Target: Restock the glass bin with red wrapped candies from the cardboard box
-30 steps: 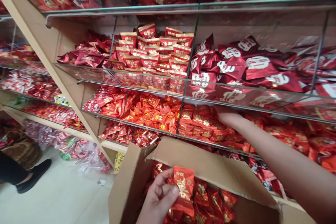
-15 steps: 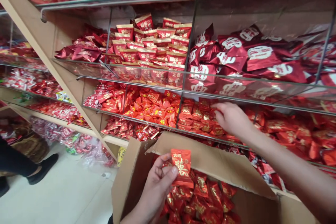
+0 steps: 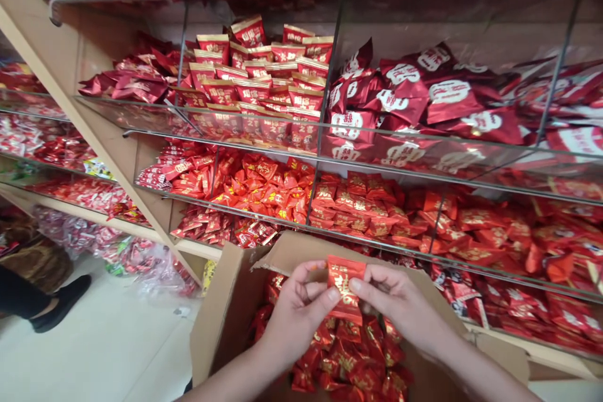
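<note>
A red candy packet (image 3: 346, 292) with gold lettering is pinched by its two sides above an open carton. My left hand (image 3: 306, 301) grips its left edge between thumb and fingers. On its right edge, my right hand (image 3: 393, 298) holds it the same way. Below both hands lies a heap of similar red packets (image 3: 351, 358) inside the cardboard box (image 3: 219, 314), whose flaps stand open. Just behind the box, a shelf bin holds rows of matching red packets (image 3: 358, 201).
Glass-fronted shelves (image 3: 424, 176) carry maroon bags (image 3: 445, 91) and gold-edged red packets (image 3: 257, 91). A wooden upright (image 3: 101, 144) parts them from more sweets at left. Plastic bags of sweets (image 3: 117, 251) rest on the floor (image 3: 127, 352), near another person's shoe (image 3: 63, 304).
My right hand has come down from the shelf bin and now grips the packet's right edge. My left hand still holds the packet, now slightly further right.
</note>
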Demonstrator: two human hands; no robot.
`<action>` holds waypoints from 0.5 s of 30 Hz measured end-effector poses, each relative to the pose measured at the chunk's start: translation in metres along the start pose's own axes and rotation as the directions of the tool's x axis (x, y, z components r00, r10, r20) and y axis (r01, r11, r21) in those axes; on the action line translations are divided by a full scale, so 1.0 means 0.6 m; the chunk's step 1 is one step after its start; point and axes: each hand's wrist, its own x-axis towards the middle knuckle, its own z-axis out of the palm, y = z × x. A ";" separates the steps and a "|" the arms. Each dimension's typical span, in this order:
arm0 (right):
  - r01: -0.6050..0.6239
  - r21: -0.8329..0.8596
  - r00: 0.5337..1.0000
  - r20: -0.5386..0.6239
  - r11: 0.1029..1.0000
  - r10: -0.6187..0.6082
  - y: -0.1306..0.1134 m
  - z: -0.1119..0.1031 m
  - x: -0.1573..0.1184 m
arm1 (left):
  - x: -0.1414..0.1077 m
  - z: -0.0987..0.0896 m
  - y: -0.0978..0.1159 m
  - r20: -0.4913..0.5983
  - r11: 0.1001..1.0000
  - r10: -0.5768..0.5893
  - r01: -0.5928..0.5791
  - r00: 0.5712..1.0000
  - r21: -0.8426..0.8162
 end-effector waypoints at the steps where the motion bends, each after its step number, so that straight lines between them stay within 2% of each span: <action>1: 0.001 -0.024 1.000 -0.008 1.000 -0.001 -0.002 -0.012 -0.002 | 0.004 -0.001 0.003 0.026 0.998 0.014 -0.015 1.000 0.066; 3: 0.040 -0.111 0.995 -0.087 0.993 -0.050 -0.012 -0.047 0.001 | 0.020 -0.001 0.017 0.061 0.944 0.117 -0.130 0.991 0.304; 4: 0.065 -0.168 0.983 -0.157 0.984 -0.092 -0.019 -0.067 0.006 | 0.032 -0.001 0.029 0.093 0.862 0.208 -0.227 0.974 0.452; 6: 0.088 -0.287 0.930 -0.319 0.954 -0.182 -0.033 -0.109 0.027 | 0.064 0.001 0.055 0.226 0.584 0.396 -0.434 0.890 0.686; 8: 0.048 -0.406 0.869 -0.434 0.913 -0.238 -0.043 -0.144 0.059 | 0.100 0.005 0.080 0.359 0.341 0.510 -0.567 0.782 0.749; 10: -0.053 -0.521 0.842 -0.482 0.852 -0.243 -0.047 -0.164 0.097 | 0.135 0.010 0.098 0.429 0.177 0.544 -0.598 0.721 0.781; 11: -0.110 -0.570 0.838 -0.494 0.815 -0.232 -0.047 -0.169 0.115 | 0.151 0.012 0.104 0.447 0.110 0.543 -0.588 0.711 0.802; 13: -0.207 -0.630 0.833 -0.514 0.748 -0.203 -0.044 -0.174 0.147 | 0.177 0.015 0.111 0.473 0.004 0.515 -0.554 0.715 0.833; 15: -0.270 -0.655 0.826 -0.534 0.706 -0.180 -0.039 -0.177 0.170 | 0.197 0.020 0.113 0.498 -0.055 0.470 -0.539 0.729 0.841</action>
